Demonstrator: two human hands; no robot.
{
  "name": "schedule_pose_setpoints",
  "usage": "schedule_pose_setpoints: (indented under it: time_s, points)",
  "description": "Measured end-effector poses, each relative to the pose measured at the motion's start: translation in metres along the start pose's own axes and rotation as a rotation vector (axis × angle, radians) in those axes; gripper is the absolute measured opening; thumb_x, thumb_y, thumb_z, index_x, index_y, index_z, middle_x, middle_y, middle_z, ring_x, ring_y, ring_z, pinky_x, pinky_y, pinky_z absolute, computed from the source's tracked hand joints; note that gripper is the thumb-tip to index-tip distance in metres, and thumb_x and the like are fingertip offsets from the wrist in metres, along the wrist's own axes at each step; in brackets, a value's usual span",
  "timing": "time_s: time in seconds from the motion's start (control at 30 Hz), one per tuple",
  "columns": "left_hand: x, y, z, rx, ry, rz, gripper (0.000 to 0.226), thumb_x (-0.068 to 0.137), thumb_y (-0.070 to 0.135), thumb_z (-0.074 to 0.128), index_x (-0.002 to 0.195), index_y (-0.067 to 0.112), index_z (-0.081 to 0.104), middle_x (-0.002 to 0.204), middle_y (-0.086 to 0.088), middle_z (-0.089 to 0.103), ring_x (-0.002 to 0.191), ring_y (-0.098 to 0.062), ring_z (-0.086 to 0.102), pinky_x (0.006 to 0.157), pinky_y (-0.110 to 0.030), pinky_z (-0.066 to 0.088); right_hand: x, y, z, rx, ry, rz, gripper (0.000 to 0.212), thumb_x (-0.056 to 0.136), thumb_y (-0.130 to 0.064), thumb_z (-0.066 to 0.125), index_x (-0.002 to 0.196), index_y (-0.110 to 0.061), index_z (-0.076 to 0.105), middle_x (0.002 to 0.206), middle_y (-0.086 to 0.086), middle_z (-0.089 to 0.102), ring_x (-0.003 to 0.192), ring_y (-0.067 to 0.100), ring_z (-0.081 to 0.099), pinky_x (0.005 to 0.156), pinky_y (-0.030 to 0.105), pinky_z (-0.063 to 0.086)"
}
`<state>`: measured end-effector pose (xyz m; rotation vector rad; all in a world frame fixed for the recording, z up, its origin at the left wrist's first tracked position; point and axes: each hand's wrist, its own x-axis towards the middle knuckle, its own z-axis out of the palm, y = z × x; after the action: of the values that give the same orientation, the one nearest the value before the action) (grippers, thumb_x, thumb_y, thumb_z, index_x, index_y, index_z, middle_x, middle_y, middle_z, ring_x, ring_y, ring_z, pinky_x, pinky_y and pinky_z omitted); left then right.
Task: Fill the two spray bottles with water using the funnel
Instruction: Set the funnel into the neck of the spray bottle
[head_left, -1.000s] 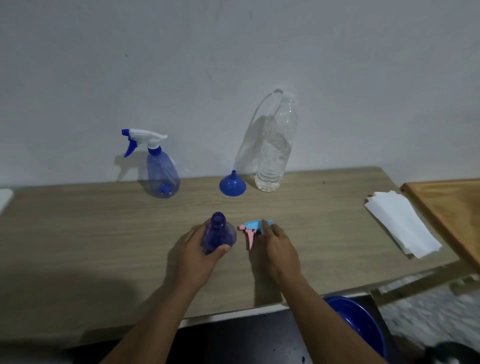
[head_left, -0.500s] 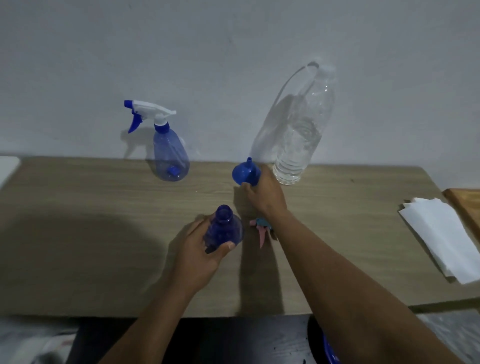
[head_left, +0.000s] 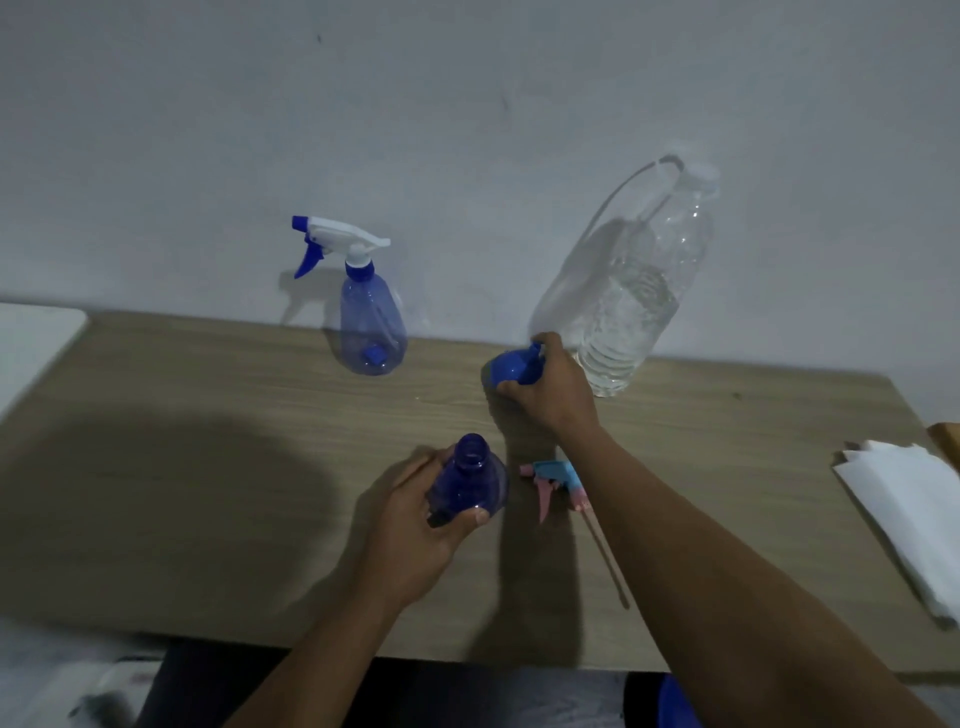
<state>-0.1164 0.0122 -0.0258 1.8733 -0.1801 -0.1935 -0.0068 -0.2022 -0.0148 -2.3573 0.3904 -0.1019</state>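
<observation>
Spray bottle (head_left: 470, 486), the uncapped one, sits nearest us. It is dark blue translucent plastic, pear-shaped, with a threaded neck open at the top, and it tilts a little toward the camera. Our left hand (head_left: 415, 535) wraps its lower body, thumb across the front and fingers curled behind. We cannot tell whether the base touches the table.

Just right of it lies its trigger head (head_left: 553, 475), pale blue and pink, on its side. The thin dip tube (head_left: 605, 551) trails toward us alongside our right forearm.

Table (head_left: 208, 441): flat, matte laminate with a light wood grain. Folded white paper sheets (head_left: 914, 519) lie at the right end, and a wooden board (head_left: 948, 436) shows its corner beyond them. A white flat slab (head_left: 31, 343) sits at the far left.

Farther back, our right hand (head_left: 553, 389) has its fingers clenched round the funnel (head_left: 511, 369). This is an opaque blue plastic cone, tilted, spout uppermost. We cannot tell whether it touches the table.

Just right of that hand stands the water bottle (head_left: 634, 312). It is clear ribbed plastic, upright, with water to roughly mid-height.

Well left of the funnel stands the second spray bottle (head_left: 371, 322). Its plastic is a paler blue and translucent, and its white trigger head with blue nozzle and lever is screwed on. It is upright, close to the wall (head_left: 467, 104), which is plain, pale grey and matte, with a few small marks.
</observation>
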Motion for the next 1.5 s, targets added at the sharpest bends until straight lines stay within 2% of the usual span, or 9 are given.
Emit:
schedule_pose_setpoints:
  time_s: [0.2,0.33,0.5,0.73,0.83,0.93,1.13,1.3,1.5]
  points:
    - [-0.002,0.011,-0.004,0.078,-0.02,0.039,0.056,0.073,0.013,0.087,0.12,0.028,0.061,0.111,0.014,0.063,0.099,0.018,0.056,0.076,-0.001,0.044,-0.038,-0.02,-0.037,0.155,0.048,0.036,0.063,0.07,-0.039,0.089,0.117,-0.02,0.052,0.112,-0.002,0.059,0.092,0.016,0.061,0.073,0.027,0.047]
    - [-0.002,0.011,-0.01,0.115,-0.048,0.029,0.054,0.071,0.017,0.088,0.12,0.021,0.066,0.11,0.007,0.069,0.095,0.001,0.065,0.075,-0.004,0.045,-0.068,-0.038,-0.059,0.289,0.031,-0.007,0.076,0.076,-0.036,0.085,0.14,-0.033,0.045,0.113,-0.006,0.058,0.094,0.007,0.06,0.07,0.015,0.041]
    - [-0.003,0.016,-0.017,0.135,-0.059,0.041,0.044,0.071,0.014,0.087,0.106,0.028,0.063,0.1,0.012,0.064,0.083,0.011,0.058,0.069,0.002,0.037,-0.104,-0.055,-0.071,0.404,0.034,-0.015,0.057,0.08,-0.041,0.081,0.13,-0.033,0.056,0.113,-0.01,0.06,0.1,0.011,0.065,0.077,0.023,0.048]
    - [0.003,0.002,-0.02,0.106,-0.056,-0.002,0.04,0.064,0.018,0.088,0.089,0.037,0.063,0.096,0.005,0.069,0.086,-0.013,0.068,0.079,-0.036,0.055,-0.138,-0.078,-0.06,0.574,0.035,-0.101,0.067,0.082,-0.03,0.081,0.137,-0.044,0.046,0.117,-0.005,0.06,0.099,0.011,0.067,0.082,0.02,0.054]
    - [0.005,0.0,-0.019,0.097,-0.05,-0.007,0.045,0.064,0.018,0.088,0.094,0.038,0.061,0.1,0.005,0.068,0.09,-0.014,0.068,0.082,-0.038,0.056,-0.142,-0.087,-0.052,0.641,0.064,-0.127,0.059,0.079,-0.026,0.084,0.13,-0.033,0.055,0.118,-0.002,0.063,0.102,0.012,0.068,0.081,0.026,0.057]
    - [0.005,-0.001,-0.018,0.066,-0.058,-0.025,0.053,0.066,0.014,0.089,0.106,0.033,0.06,0.101,0.012,0.065,0.09,-0.005,0.065,0.08,-0.025,0.054,-0.145,-0.089,-0.044,0.688,0.09,-0.126,0.061,0.073,-0.022,0.088,0.124,-0.025,0.055,0.122,-0.001,0.063,0.107,0.015,0.068,0.081,0.028,0.059]
    - [0.004,-0.003,-0.019,0.064,-0.063,-0.055,0.047,0.068,0.018,0.089,0.097,0.041,0.059,0.095,0.016,0.068,0.087,-0.003,0.066,0.079,-0.026,0.054,-0.155,-0.083,-0.033,0.649,0.048,-0.129,0.086,0.074,-0.014,0.089,0.146,-0.025,0.045,0.132,-0.009,0.057,0.115,0.006,0.063,0.086,0.021,0.057]
    - [0.004,-0.002,-0.019,0.048,-0.071,-0.075,0.048,0.071,0.02,0.088,0.112,0.028,0.065,0.101,0.012,0.071,0.091,-0.002,0.067,0.08,-0.023,0.054,-0.158,-0.077,-0.025,0.563,0.013,-0.137,0.087,0.074,-0.01,0.089,0.149,-0.017,0.045,0.138,-0.009,0.053,0.122,0.011,0.061,0.099,0.02,0.052]
    - [0.004,-0.003,-0.019,0.027,-0.089,-0.079,0.06,0.07,0.024,0.088,0.123,0.037,0.062,0.116,0.013,0.068,0.104,-0.007,0.066,0.092,-0.04,0.056,-0.162,-0.071,-0.022,0.42,-0.056,-0.125,0.105,0.068,-0.043,0.09,0.155,-0.023,0.035,0.148,-0.007,0.048,0.132,0.01,0.053,0.107,0.031,0.049]
